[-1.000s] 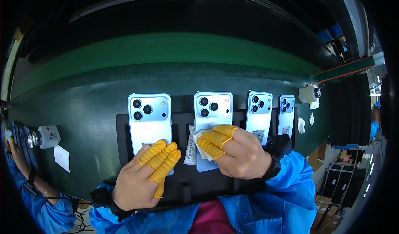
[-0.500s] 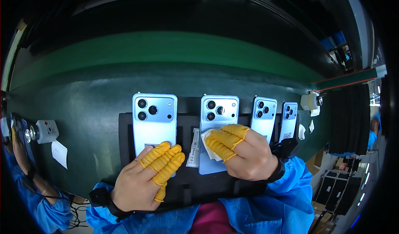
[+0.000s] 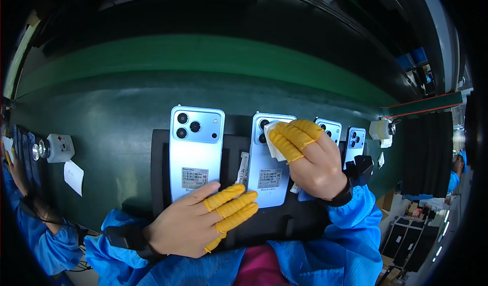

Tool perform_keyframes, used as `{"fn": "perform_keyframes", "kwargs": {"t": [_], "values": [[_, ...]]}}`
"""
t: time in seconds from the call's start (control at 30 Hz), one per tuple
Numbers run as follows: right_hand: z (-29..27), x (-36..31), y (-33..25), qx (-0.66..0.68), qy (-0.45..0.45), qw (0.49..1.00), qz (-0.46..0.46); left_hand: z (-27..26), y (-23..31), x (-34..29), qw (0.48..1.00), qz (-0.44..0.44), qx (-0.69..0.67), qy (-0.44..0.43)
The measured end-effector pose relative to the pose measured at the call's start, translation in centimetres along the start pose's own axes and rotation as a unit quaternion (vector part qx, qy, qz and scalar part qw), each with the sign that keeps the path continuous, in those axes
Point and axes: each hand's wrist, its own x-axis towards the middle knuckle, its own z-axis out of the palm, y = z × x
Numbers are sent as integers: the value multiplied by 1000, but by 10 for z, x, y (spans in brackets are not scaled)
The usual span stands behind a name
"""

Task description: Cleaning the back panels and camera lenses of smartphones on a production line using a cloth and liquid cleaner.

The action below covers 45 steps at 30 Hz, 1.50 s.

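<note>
Four light-blue smartphones lie back-up in a row on a black mat (image 3: 159, 174). My right hand (image 3: 321, 170), in yellow finger cots, presses a folded white wipe (image 3: 275, 147) onto the camera area of the second phone (image 3: 260, 160), covering part of its lenses. It also hides much of the third phone (image 3: 331, 124). The fourth phone (image 3: 353, 155) lies beyond it. My left hand (image 3: 190, 221), also in yellow cots, has its fingers stretched out across the lower ends of the leftmost phone (image 3: 195, 153) and the second one, holding nothing.
A white printed strip (image 3: 242, 168) lies between the first two phones. At left stand a white bottle (image 3: 61, 147) and a paper slip (image 3: 73, 177), with a co-worker's arm (image 3: 20, 174) beyond. Another bottle (image 3: 378, 130) and a crumpled wipe (image 3: 381, 159) are at right.
My right hand has slid the wipe up from the second phone's middle to its cameras. My left hand has moved right and down, uncovering the leftmost phone's label. The whole view shifted slightly.
</note>
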Motion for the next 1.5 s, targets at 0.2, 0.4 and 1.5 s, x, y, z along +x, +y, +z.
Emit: {"fn": "perform_keyframes", "kwargs": {"t": [0.2, 0.4, 1.5], "values": [[6, -10, -5, -4, -37, 999, 21, 9, -4, 2, 998, 20, -40, -47], [5, -16, -12, 7, -25, 999, 24, 9, -7, 4, 997, 22, -53, -43], [-11, 6, -17, 151, -111, 982, 4, 6, -7, 4, 998, 41, -47, -31]]}}
